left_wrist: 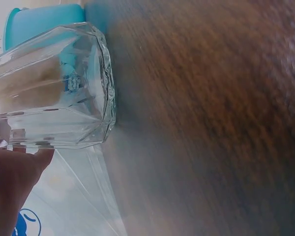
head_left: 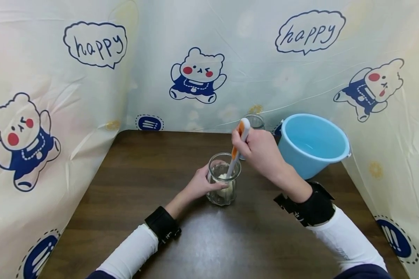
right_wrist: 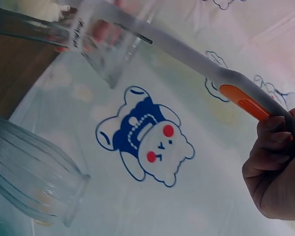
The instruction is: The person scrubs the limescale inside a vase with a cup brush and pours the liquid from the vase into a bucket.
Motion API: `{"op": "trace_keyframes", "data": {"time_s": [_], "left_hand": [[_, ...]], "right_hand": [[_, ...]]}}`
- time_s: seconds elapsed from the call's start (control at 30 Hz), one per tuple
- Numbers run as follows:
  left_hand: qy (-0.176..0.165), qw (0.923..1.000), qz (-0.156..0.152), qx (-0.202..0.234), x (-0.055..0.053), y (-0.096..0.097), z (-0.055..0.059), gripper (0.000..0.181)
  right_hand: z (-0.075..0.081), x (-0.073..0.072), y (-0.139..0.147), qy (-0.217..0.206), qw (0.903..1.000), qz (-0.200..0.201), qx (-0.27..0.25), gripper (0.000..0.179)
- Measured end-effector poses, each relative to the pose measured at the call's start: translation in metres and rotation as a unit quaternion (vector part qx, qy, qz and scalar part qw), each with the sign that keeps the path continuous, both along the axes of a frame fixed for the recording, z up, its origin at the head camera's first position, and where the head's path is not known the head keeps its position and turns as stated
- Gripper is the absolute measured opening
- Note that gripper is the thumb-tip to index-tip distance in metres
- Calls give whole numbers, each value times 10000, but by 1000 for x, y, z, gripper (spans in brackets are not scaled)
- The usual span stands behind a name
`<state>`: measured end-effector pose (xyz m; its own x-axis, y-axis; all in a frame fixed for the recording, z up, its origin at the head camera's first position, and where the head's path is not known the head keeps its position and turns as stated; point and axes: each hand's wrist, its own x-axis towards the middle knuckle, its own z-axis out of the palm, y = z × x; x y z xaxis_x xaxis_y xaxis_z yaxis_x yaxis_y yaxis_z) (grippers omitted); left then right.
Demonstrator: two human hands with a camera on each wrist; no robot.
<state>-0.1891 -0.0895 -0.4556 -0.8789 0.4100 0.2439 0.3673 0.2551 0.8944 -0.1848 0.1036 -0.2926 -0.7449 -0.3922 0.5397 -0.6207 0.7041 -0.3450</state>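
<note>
My left hand grips a clear glass jar from its left side, thumb across the front; some fingers are hidden behind the glass. The jar stands on the brown table, and its faceted base shows in the left wrist view. My right hand holds the orange-and-pale-grey handle of a bottle brush. The handle slants down into the jar's mouth, and the whitish head is inside, blurred by the glass. In the right wrist view, fingers curl round the handle near its orange inlay.
A light blue bucket stands at the back right, near my right forearm. Another ribbed glass jar is behind my right hand, partly hidden in the head view. A printed cloth hangs around the table's back and sides.
</note>
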Motion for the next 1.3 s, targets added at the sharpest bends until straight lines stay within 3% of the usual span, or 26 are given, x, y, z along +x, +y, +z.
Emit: {"op": "trace_keyframes", "data": {"time_s": [0.2, 0.4, 0.53, 0.8, 1.07, 1.23, 1.3], "left_hand": [[-32, 10000, -57, 67, -2, 0, -6, 69], [79, 9999, 63, -124, -14, -1, -29, 69], [143, 9998, 69, -98, -17, -2, -30, 68], [47, 9999, 58, -104, -17, -2, -32, 72], [20, 9998, 137, -118, -15, -1, -26, 68], [19, 10000, 45, -26, -5, -1, -8, 66], [18, 10000, 9, -52, -4, -1, -7, 66]], "right_hand": [[-14, 1, -1, -85, 9991, -93, 403, 33], [2, 5, 3, 271, 9986, -270, 354, 31], [6, 8, 2, 495, 9976, -240, 424, 30], [-13, 10, -6, 764, 9925, -74, 956, 29], [-6, 12, -6, 1561, 9843, 312, 767, 20], [-18, 8, -4, 1567, 9807, 731, 918, 14], [-20, 7, -4, 1583, 9797, 859, 881, 13]]}}
